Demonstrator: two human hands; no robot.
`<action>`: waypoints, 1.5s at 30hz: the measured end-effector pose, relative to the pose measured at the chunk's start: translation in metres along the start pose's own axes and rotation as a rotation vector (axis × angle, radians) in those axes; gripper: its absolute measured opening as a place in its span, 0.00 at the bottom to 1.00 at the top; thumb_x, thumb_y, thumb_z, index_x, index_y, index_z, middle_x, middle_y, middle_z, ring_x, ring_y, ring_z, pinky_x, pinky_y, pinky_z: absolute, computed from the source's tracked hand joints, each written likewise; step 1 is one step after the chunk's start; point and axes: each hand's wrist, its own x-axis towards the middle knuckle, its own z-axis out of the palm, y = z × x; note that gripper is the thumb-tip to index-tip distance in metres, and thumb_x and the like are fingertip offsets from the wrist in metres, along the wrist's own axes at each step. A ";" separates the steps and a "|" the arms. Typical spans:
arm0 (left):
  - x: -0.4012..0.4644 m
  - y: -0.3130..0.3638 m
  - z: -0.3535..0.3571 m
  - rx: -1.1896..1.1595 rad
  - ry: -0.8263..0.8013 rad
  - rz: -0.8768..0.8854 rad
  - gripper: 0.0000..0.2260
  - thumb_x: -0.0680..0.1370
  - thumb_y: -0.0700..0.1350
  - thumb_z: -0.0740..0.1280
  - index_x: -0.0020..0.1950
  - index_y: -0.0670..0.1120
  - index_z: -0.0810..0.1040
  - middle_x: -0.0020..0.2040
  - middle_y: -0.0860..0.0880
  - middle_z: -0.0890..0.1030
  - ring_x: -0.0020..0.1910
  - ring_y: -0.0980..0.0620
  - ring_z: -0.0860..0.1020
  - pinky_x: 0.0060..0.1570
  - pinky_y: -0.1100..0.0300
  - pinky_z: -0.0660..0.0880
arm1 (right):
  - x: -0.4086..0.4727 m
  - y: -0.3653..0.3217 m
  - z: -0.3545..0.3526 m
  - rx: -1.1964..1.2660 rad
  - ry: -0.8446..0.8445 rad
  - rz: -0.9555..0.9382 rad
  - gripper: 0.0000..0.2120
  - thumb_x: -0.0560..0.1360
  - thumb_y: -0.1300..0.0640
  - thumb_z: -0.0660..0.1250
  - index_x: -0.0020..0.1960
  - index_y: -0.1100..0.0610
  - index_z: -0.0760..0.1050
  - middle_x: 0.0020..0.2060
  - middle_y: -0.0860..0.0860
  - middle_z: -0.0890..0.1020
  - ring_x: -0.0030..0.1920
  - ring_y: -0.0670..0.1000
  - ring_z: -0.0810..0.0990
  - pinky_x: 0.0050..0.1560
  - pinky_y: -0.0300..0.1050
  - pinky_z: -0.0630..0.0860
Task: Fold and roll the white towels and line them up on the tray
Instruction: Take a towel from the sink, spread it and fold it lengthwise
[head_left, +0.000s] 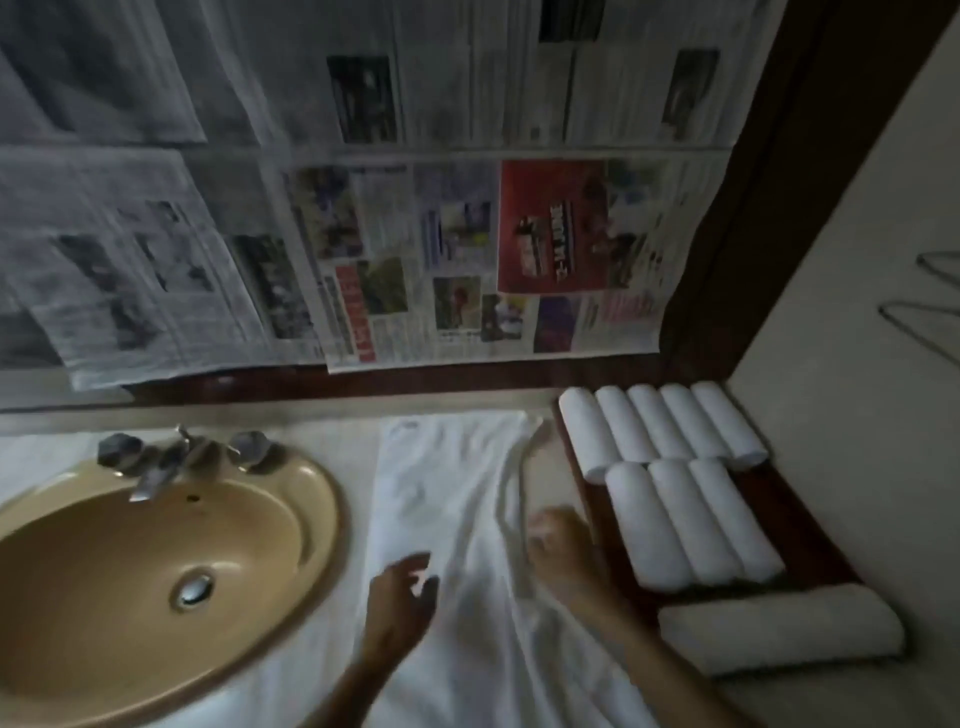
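While eight rolls (670, 478) already lie on the tray (810, 525), five in the far row and three in the near row, the task looks well past half done. Near row has bare tray at its right end, seemingly room for more. One thicker roll (779, 636) lies crosswise just past the tray's near end; whether it rests on the tray cannot be told.

Towel (447, 519): unrolled, spread lengthwise on the counter between sink (156, 571) and tray, right edge rumpled. Folding and rolling of this one remain.

Left hand (402, 592): fingers loosely spread, over the towel's left part, holding nothing; contact unclear through blur.

Right hand (558, 545): at the towel's rumpled right edge, just beside the tray; blurred, so grip cannot be told.
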 end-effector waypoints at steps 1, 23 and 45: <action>-0.005 -0.011 0.005 -0.008 -0.021 -0.059 0.26 0.80 0.50 0.66 0.74 0.39 0.68 0.70 0.40 0.74 0.68 0.42 0.73 0.64 0.55 0.67 | -0.017 0.029 0.027 -0.006 -0.015 0.027 0.12 0.70 0.52 0.59 0.39 0.57 0.78 0.40 0.55 0.78 0.42 0.59 0.81 0.41 0.46 0.72; -0.061 -0.131 0.038 0.142 0.484 -0.137 0.27 0.76 0.48 0.64 0.70 0.33 0.69 0.68 0.33 0.72 0.67 0.34 0.69 0.67 0.42 0.66 | -0.077 0.062 0.042 -0.248 -0.091 0.115 0.30 0.71 0.38 0.70 0.64 0.57 0.71 0.57 0.53 0.78 0.59 0.57 0.78 0.54 0.50 0.74; -0.041 -0.131 0.021 0.299 0.010 0.575 0.01 0.76 0.41 0.73 0.47 0.45 0.83 0.48 0.57 0.85 0.46 0.58 0.83 0.47 0.57 0.78 | -0.061 0.079 0.006 0.194 -0.308 0.338 0.20 0.83 0.48 0.59 0.69 0.59 0.73 0.69 0.57 0.75 0.69 0.55 0.72 0.65 0.43 0.66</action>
